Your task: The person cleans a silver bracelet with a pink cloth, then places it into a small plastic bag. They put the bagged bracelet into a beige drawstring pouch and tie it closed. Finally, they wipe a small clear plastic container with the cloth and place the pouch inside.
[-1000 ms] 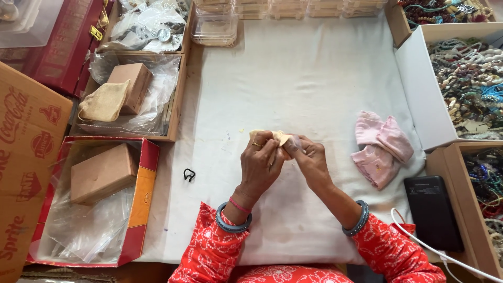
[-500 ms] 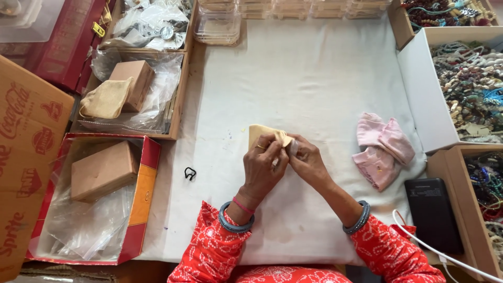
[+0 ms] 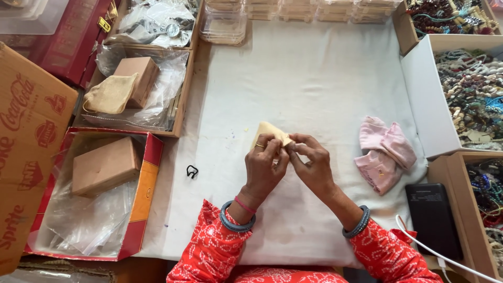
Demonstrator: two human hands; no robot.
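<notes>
head view: looking straight down on a work surface covered by a white cloth [image 3: 309,78], person seated at its near edge in red patterned sleeves
left hand [image 3: 264,165]: fingers curled shut, pinching the tan pouch [image 3: 269,131] from its left; gold ring, grey bangle at the wrist
right hand [image 3: 312,165]: fingertips pinched together on the pouch's right edge, touching the left hand's fingers
tan pouch: small, flat, yellowish fabric, held by both hands just above the cloth near its middle; far corner sticks out past the fingers
pink pouches [image 3: 385,152]: small heap on the cloth toward the right edge, apart from the hands
black clip [image 3: 192,171]: tiny, lying on the cloth near its left edge, left of the left hand
black power bank [image 3: 432,220]: near-right corner, white cable [image 3: 445,258] running off it
bead boxes [image 3: 466,89]: open boxes along the right edge, full of mixed bead strands
clear plastic cases [image 3: 222,26]: stacked along the far edge
wooden tray [image 3: 181,97]: off the left edge, holds a brown box [image 3: 137,76], a tan bag [image 3: 110,94], plastic wrap
red carton [image 3: 141,204]: near-left, lined with clear plastic, holds a brown block [image 3: 105,166]
cardboard carton [image 3: 23,152]: far left, printed, partly cut off
room: only the crowded surface is visible
</notes>
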